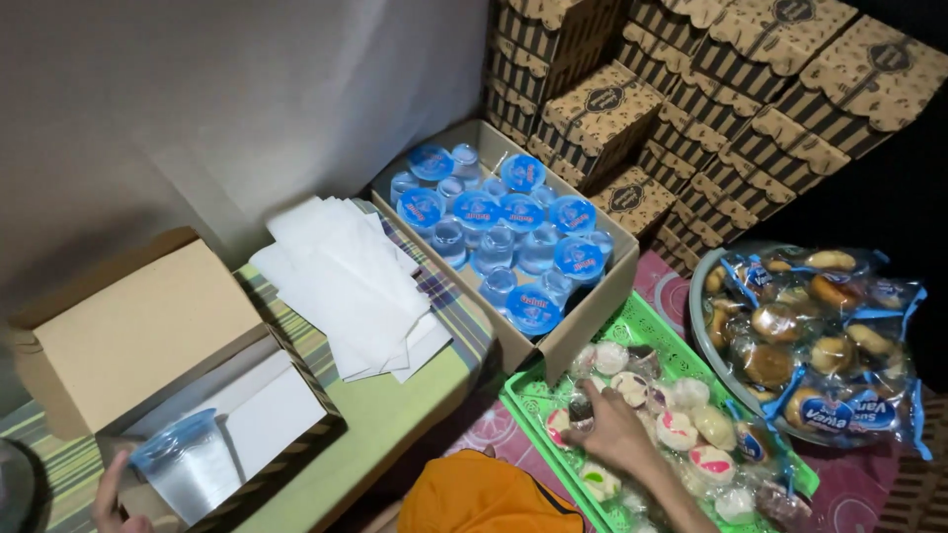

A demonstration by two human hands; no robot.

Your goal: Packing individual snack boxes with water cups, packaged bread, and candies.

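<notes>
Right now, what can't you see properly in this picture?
Head view:
- left hand: cut off by the bottom edge beside the water cup.
- right hand: fingers rest on the wrapped cakes, so any grip stays hidden.
- stacked patterned boxes: closed, contents unseen.

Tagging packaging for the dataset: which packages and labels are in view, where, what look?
Sealed water cups: centre carton, round blue foil lids.
Patterned boxes: stacked top right, brown with dark stripes and oval labels.
Wrapped buns: right bowl, clear bags with blue ends.
Open box: left, plain brown, cup inside.
</notes>
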